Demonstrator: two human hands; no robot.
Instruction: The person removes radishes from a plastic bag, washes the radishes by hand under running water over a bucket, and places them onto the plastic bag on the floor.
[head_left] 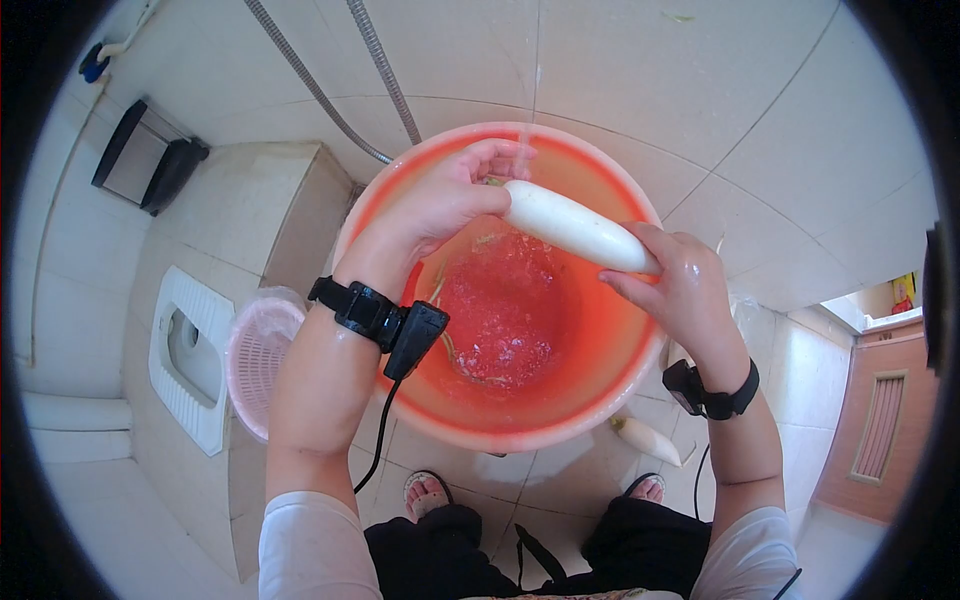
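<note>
A long white radish [575,228] lies slantwise over a large red basin [500,437], between my two hands. My left hand [475,190] is at its upper left end, thumb against the radish and fingers spread near a thin stream of water [527,130]. The other end is gripped by my right hand [675,275], with thumb below and fingers above. Rippling, bubbly water [505,310] fills the lower part of the basin, with a few pale green scraps along its left side.
Another white radish [648,440] lies on the floor by the basin's lower right rim. At the left are a pink basket [268,355] and a squat toilet [190,365]. Metal hoses [385,70] hang behind the basin. My feet stand below it.
</note>
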